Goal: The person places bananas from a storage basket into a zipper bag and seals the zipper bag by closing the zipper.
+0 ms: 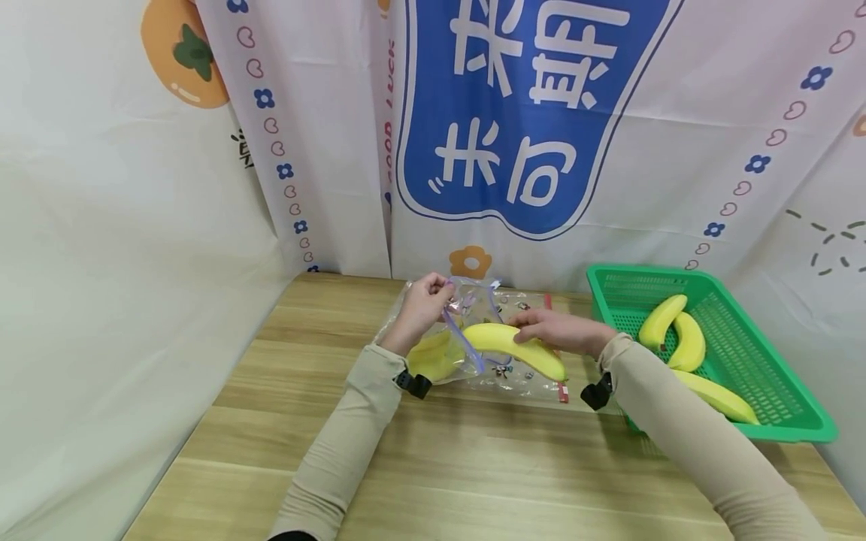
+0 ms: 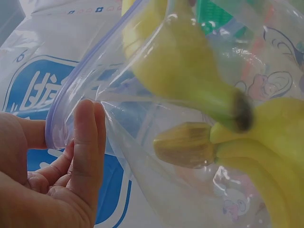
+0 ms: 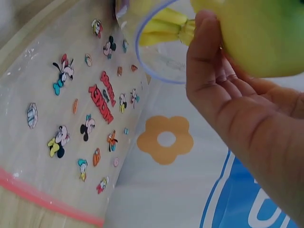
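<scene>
- Head view: here's the banana point(image 1: 504, 340) at the mouth of the clear zip bag point(image 1: 470, 352), one end in the opening, the other out over the table point(image 1: 284, 451).
- The right hand point(image 1: 560, 330) grips it past mid-curve. I'd call it light, firm and smooth; the thick middle looks the safest hold, the rounded sides the likeliest to slip.
- The left hand point(image 1: 421, 304) pinches the bag's purple rim. Inside, more yellow: a bunch point(image 1: 433, 359) resting low.
- Off to the right, the green basket point(image 1: 805, 391) holds three loose bananas point(image 1: 688, 342). A flat printed bag point(image 1: 531, 387) lies beneath the action.
- Left wrist view: thumb and fingers straddle that rim, pinching film so thin it creases; flimsy and slick, I'd judge, best held at the stiffer zip. Behind the film, the bunch's joined stem shows plainly.
- Right wrist view: fingers curl around the gripped banana, its end looming close. The printed bag shows cartoon figures and a red edge strip; whether anything's inside, I can't tell.
</scene>
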`<state>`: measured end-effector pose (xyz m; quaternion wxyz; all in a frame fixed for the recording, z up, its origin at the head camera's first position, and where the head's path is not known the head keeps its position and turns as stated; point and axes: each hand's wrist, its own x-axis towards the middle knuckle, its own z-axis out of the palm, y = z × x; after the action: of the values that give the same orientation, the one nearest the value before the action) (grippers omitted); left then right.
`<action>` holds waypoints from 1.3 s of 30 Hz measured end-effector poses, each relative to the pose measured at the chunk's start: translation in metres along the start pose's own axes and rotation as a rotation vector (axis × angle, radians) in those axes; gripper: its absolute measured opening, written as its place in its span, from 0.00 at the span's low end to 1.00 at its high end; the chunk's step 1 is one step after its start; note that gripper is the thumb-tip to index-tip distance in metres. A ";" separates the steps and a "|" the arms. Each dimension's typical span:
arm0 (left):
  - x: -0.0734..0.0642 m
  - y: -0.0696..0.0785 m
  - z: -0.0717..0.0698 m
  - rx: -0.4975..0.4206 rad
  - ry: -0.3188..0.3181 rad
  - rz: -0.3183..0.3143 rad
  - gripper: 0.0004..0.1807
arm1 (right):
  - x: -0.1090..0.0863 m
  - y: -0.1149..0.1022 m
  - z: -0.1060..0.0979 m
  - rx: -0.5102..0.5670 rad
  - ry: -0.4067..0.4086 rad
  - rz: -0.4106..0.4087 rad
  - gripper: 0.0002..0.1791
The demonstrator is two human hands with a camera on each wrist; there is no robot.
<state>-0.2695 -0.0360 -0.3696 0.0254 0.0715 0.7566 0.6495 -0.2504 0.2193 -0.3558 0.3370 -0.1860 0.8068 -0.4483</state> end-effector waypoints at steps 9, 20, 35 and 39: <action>0.000 0.002 -0.001 0.011 0.012 -0.001 0.10 | 0.014 -0.004 0.013 -0.011 -0.014 -0.040 0.27; -0.002 0.003 -0.003 0.012 0.027 -0.007 0.11 | 0.035 -0.001 0.024 -0.023 0.002 -0.075 0.23; -0.001 0.002 0.000 0.009 0.023 0.006 0.09 | 0.042 0.005 0.034 0.106 0.012 -0.098 0.17; -0.001 0.002 0.001 0.006 0.016 0.003 0.12 | 0.043 0.008 0.036 0.112 0.013 -0.098 0.18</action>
<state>-0.2687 -0.0353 -0.3682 0.0183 0.0675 0.7586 0.6478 -0.2550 0.1760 -0.3924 0.3191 -0.2033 0.7724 -0.5101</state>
